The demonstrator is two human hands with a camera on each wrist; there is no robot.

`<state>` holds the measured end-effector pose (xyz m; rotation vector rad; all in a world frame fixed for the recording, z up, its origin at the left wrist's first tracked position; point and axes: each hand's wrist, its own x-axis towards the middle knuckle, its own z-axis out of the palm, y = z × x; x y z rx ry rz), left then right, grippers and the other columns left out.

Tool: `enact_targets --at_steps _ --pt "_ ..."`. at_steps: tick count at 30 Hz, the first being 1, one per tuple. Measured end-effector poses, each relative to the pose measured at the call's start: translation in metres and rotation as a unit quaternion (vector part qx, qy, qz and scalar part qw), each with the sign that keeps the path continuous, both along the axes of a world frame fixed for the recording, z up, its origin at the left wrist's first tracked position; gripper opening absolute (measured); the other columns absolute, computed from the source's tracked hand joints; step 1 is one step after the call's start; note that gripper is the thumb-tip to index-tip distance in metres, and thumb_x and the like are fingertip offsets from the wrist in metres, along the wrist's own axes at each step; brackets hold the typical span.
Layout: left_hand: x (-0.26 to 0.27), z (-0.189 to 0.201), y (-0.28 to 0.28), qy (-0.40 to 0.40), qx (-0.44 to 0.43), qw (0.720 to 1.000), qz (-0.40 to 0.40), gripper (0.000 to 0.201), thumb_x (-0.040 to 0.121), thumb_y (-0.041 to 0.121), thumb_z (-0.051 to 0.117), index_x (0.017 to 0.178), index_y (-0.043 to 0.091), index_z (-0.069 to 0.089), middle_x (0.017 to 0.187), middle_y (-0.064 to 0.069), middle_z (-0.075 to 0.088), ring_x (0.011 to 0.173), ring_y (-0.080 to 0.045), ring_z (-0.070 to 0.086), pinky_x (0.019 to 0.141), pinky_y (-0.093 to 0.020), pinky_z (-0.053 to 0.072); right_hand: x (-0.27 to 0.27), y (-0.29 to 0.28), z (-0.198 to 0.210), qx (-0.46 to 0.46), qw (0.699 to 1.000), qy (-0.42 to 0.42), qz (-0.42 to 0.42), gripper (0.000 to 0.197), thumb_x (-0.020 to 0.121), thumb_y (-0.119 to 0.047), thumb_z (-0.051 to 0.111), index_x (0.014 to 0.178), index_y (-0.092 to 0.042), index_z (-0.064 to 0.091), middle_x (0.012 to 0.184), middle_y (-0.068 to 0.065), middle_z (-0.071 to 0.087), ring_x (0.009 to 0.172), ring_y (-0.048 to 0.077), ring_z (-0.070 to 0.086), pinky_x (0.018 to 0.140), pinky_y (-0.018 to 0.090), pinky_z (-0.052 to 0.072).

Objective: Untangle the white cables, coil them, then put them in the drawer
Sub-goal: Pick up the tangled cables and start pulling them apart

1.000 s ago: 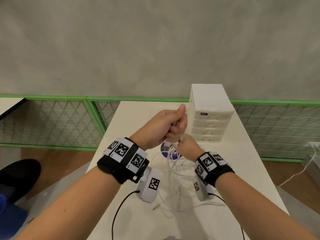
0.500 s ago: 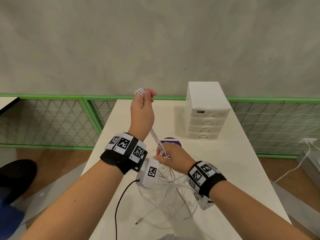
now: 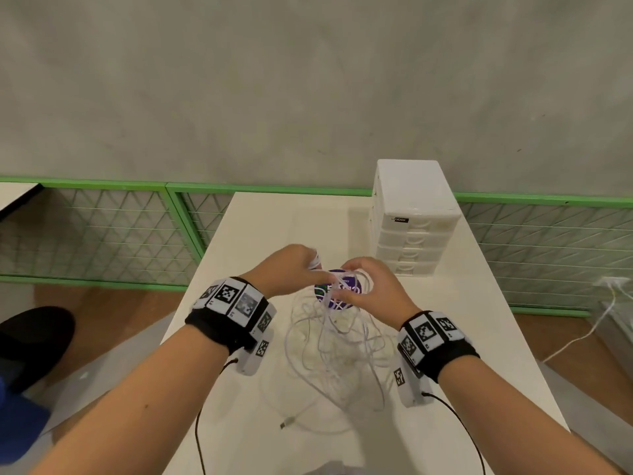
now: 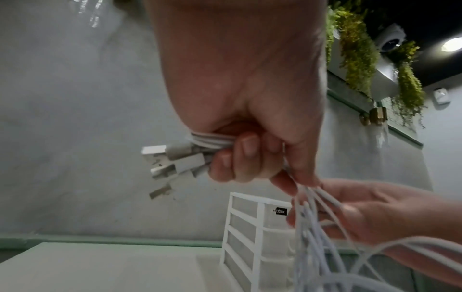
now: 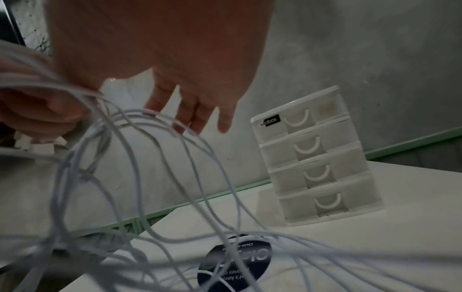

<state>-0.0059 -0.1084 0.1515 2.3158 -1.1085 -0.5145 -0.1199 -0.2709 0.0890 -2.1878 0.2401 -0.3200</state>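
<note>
Nearest, on the white desk (image 3: pixel 239 423): slack loops of thin white cables (image 3: pixel 329 354) spread in a loose tangle, one metal-tipped plug end (image 3: pixel 283 425) lying flat at the near side of the heap. Strands crossing over each other, rising from the heap to both hands held above the desk.

Left hand (image 3: pixel 286 270) closed in a fist round a bunch of cable ends; in the left wrist view, fingers (image 4: pixel 246 150) curled tight, several white plugs with metal tips (image 4: pixel 165 158) sticking out together on one side, strands running out of the other side of the fist toward the right hand. Right hand (image 3: pixel 373 291) just beside the left, fingers bent around a few strands; thumb and forefinger seeming to pinch them in the left wrist view, other fingers (image 5: pixel 197 110) hanging fairly straight in the right wrist view, loops draped below. Exact hold blurred.

Under the hands, flat on the desk: round purple and dark sticker (image 3: pixel 337 293) with white lettering, partly crossed by strands.

Farther back, right side of the desk: small white drawer unit (image 3: pixel 412 217), four drawers stacked, all pushed in, curved handles on the fronts, small black label at the top drawer. Well apart from the cables.

Beyond the desk edge: green-framed mesh railing (image 3: pixel 102 234), then a plain grey wall (image 3: pixel 308 80). Off to the right, a white cord (image 3: pixel 582 334) trailing over the brown floor.
</note>
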Motion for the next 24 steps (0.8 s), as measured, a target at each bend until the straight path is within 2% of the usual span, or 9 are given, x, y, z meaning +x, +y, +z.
enact_targets --at_steps 3,7,9,11,14,17,20,22,24 --pt "0.005 0.002 0.002 -0.009 -0.054 0.998 0.040 0.055 0.083 0.037 0.070 0.056 0.016 0.027 0.056 -0.002 0.036 0.059 -0.024 0.044 0.059 -0.031 0.031 -0.003 -0.010 -0.004 -0.021 0.998 -0.010 -0.066 0.035 0.071 -0.032 0.078 0.100 -0.032 0.058 0.102 -0.013 0.051 0.092 0.001 0.050 0.081 0.013 0.039" --pt "0.016 0.012 0.004 -0.026 -0.128 0.986 0.104 0.057 0.085 0.034 0.069 0.054 0.017 0.024 0.055 -0.009 0.037 0.055 -0.024 0.041 0.058 -0.031 0.031 -0.005 -0.019 -0.013 -0.001 0.992 0.126 -0.031 0.003 0.086 -0.024 0.063 0.085 -0.022 0.065 0.072 -0.005 0.061 0.060 0.012 0.056 0.060 0.026 0.046" --pt "0.023 0.016 0.009 -0.031 -0.156 0.980 0.122 0.058 0.084 0.034 0.069 0.054 0.018 0.022 0.057 -0.016 0.037 0.063 -0.031 0.054 0.059 -0.032 0.031 -0.011 -0.028 -0.023 -0.017 0.987 0.148 -0.059 0.012 0.090 -0.028 0.057 0.087 -0.018 0.065 0.063 -0.002 0.059 0.054 0.014 0.053 0.055 0.025 0.042" --pt "0.024 0.021 0.013 -0.060 -0.164 0.974 0.145 0.058 0.087 0.031 0.067 0.054 0.017 0.021 0.052 -0.007 0.030 0.057 -0.029 0.048 0.055 -0.031 0.027 -0.016 -0.039 -0.030 -0.067 0.980 0.156 -0.099 0.015 0.092 -0.031 0.055 0.086 -0.020 0.063 0.060 -0.004 0.053 0.057 0.015 0.049 0.055 0.025 0.037" --pt "0.024 0.032 0.019 -0.085 -0.203 0.952 0.213 0.058 0.088 0.030 0.065 0.052 0.016 0.022 0.049 0.000 0.024 0.047 -0.018 0.025 0.050 -0.032 0.021 -0.025 -0.056 -0.045 -0.099 0.965 0.200 -0.134 0.014 0.092 -0.029 0.052 0.087 -0.020 0.061 0.074 0.003 0.061 0.072 0.023 0.054 0.062 0.030 0.038" --pt "0.036 0.044 0.028 -0.086 -0.241 0.920 0.296 0.058 0.088 0.030 0.066 0.053 0.014 0.023 0.051 -0.001 0.022 0.049 -0.018 0.020 0.050 -0.033 0.020 -0.044 -0.076 -0.069 -0.112 0.941 0.269 -0.171 0.014 0.092 -0.027 0.051 0.091 -0.018 0.062 0.098 0.012 0.067 0.089 0.030 0.060 0.071 0.031 0.043" --pt "0.037 0.048 0.031 -0.074 -0.248 0.923 0.285 0.051 0.088 0.031 0.066 0.057 0.007 0.033 0.053 -0.003 0.022 0.050 -0.018 0.021 0.051 -0.030 0.022 -0.056 -0.080 -0.082 -0.107 0.920 0.335 -0.173 0.028 0.091 -0.033 0.055 0.108 -0.012 0.061 0.112 0.013 0.065 0.100 0.029 0.059 0.084 0.033 0.047" --pt "0.029 0.046 0.026 -0.055 -0.234 0.935 0.260 0.046 0.087 0.032 0.066 0.062 -0.001 0.046 0.052 -0.002 0.024 0.047 -0.016 0.021 0.045 -0.027 0.022 -0.052 -0.069 -0.076 -0.059 0.932 0.314 -0.171 0.052 0.084 -0.043 0.063 0.126 -0.014 0.051 0.121 0.012 0.058 0.107 0.028 0.057 0.091 0.034 0.045" --pt "0.021 0.042 0.018 -0.040 -0.220 0.946 0.236 0.048 0.087 0.030 0.068 0.059 -0.004 0.046 0.051 -0.001 0.023 0.042 -0.012 0.019 0.040 -0.022 0.017 -0.038 -0.048 -0.058 0.027 0.967 0.191 -0.167 0.076 0.077 -0.043 0.071 0.139 -0.017 0.036 0.124 0.009 0.049 0.110 0.023 0.053 0.094 0.034 0.043"
